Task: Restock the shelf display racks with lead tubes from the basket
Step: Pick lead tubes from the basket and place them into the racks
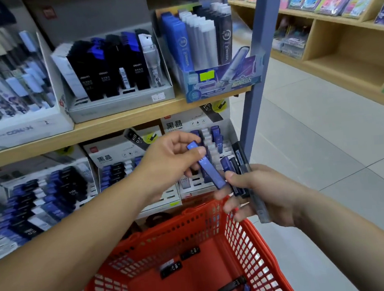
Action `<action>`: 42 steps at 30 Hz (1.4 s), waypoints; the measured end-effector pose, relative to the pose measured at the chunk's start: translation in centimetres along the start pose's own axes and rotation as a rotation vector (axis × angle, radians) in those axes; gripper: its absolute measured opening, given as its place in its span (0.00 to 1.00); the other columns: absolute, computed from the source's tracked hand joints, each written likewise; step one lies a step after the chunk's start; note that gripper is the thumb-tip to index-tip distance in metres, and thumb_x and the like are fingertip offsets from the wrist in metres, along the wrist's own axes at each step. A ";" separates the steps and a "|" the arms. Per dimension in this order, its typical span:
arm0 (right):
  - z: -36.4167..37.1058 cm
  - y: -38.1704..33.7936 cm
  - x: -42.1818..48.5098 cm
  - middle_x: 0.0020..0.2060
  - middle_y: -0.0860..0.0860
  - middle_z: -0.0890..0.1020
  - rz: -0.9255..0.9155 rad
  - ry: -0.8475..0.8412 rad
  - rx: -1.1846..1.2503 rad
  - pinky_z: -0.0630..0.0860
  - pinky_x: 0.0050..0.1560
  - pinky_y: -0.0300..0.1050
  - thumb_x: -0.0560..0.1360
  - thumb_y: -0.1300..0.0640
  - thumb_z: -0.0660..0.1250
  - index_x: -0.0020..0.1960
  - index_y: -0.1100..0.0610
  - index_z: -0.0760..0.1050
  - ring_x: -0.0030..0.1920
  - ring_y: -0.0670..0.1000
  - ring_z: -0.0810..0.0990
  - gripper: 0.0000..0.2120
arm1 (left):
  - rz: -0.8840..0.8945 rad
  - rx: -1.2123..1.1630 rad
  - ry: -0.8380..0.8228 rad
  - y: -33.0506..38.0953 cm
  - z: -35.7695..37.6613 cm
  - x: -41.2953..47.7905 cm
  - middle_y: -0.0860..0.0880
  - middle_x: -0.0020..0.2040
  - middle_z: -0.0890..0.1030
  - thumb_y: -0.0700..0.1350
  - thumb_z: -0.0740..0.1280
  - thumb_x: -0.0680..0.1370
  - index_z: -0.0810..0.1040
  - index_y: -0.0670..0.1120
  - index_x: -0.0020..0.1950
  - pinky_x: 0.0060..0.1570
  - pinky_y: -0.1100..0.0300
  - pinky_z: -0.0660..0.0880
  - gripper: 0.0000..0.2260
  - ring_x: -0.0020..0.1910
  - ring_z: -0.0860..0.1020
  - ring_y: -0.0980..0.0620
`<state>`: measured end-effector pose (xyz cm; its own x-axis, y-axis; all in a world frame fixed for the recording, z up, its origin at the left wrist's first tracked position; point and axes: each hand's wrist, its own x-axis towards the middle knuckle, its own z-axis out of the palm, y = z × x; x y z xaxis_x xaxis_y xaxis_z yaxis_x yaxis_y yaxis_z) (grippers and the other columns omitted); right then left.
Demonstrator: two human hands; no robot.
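Down in red basket [252, 232], few loose lead tubes [170, 269] remaining. Above rim, right grip [269, 196] clenched on fanned bundle of tubes [238, 164]: liable to slip and spill. Beyond, left grip [164, 164] pinching one blue tube [209, 168] aslant before lower-shelf display rack [191, 183]: risks missing slot, toppling neighbours.

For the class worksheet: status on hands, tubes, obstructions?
Left hand pinching one blue tube. Right hand gripping several tubes. Red basket below rack; nothing blocking.
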<state>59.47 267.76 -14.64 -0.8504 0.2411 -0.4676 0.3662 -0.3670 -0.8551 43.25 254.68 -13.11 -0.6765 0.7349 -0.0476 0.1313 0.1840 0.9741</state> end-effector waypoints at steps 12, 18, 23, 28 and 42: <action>9.9 0.5 3.3 0.31 0.52 0.68 0.018 -0.130 -0.225 0.55 0.25 0.41 0.79 0.47 0.72 0.41 0.52 0.68 0.28 0.48 0.62 0.17 | -0.038 0.213 0.247 -1.8 -13.1 -8.2 0.40 0.43 0.85 0.38 0.73 0.79 0.81 0.44 0.53 0.37 0.64 0.80 0.04 0.38 0.83 0.49; 17.7 1.5 5.5 0.32 0.52 0.73 0.001 -0.105 -0.363 0.56 0.26 0.42 0.78 0.44 0.72 0.51 0.59 0.74 0.27 0.49 0.69 0.18 | 0.040 0.350 0.413 -4.5 -19.9 -10.8 0.46 0.43 0.82 0.41 0.73 0.80 0.80 0.52 0.50 0.34 0.64 0.76 0.06 0.36 0.77 0.54; 21.5 2.3 7.3 0.33 0.51 0.74 0.019 -0.156 -0.362 0.56 0.27 0.41 0.80 0.47 0.71 0.57 0.57 0.73 0.27 0.49 0.67 0.15 | 0.064 0.373 0.496 -6.1 -24.4 -11.0 0.48 0.46 0.81 0.41 0.73 0.79 0.78 0.54 0.50 0.39 0.73 0.74 0.09 0.41 0.77 0.55; 22.9 2.8 9.4 0.35 0.54 0.75 0.061 -0.132 -0.338 0.56 0.26 0.39 0.80 0.59 0.68 0.61 0.63 0.74 0.27 0.50 0.68 0.12 | 0.055 0.413 0.473 -8.0 -26.2 -10.4 0.48 0.47 0.82 0.41 0.73 0.79 0.80 0.53 0.51 0.41 0.71 0.76 0.07 0.43 0.79 0.55; 23.3 2.5 10.5 0.44 0.57 0.84 0.076 -0.268 -0.196 0.64 0.24 0.40 0.84 0.56 0.65 0.67 0.61 0.74 0.35 0.52 0.79 0.14 | 0.037 0.640 0.279 -10.6 -27.0 -11.3 0.57 0.44 0.83 0.44 0.74 0.78 0.80 0.55 0.47 0.39 0.59 0.79 0.07 0.40 0.83 0.55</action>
<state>42.65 248.41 -16.41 -0.8775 -0.0349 -0.4783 0.4758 -0.1888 -0.8591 29.89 226.80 -16.88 -0.8131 0.5685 0.1255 0.5008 0.5731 0.6486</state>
